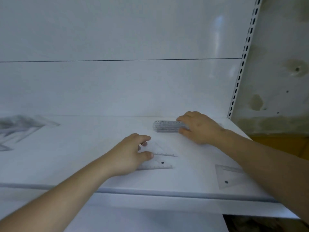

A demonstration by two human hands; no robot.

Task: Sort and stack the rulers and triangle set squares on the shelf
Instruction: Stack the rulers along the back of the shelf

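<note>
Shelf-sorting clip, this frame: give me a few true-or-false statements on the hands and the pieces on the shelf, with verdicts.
1. The right hand grips a stack of clear rulers near the back of the shelf. True.
2. The left hand hangs off the shelf, holding nothing. False: it grips a clear set square mid-shelf.
3. A second set square lies near the front edge, beside the right forearm. True.
4. The stack of clear rulers stands on end against the back panel. False: it lies lengthwise on the shelf.
</note>
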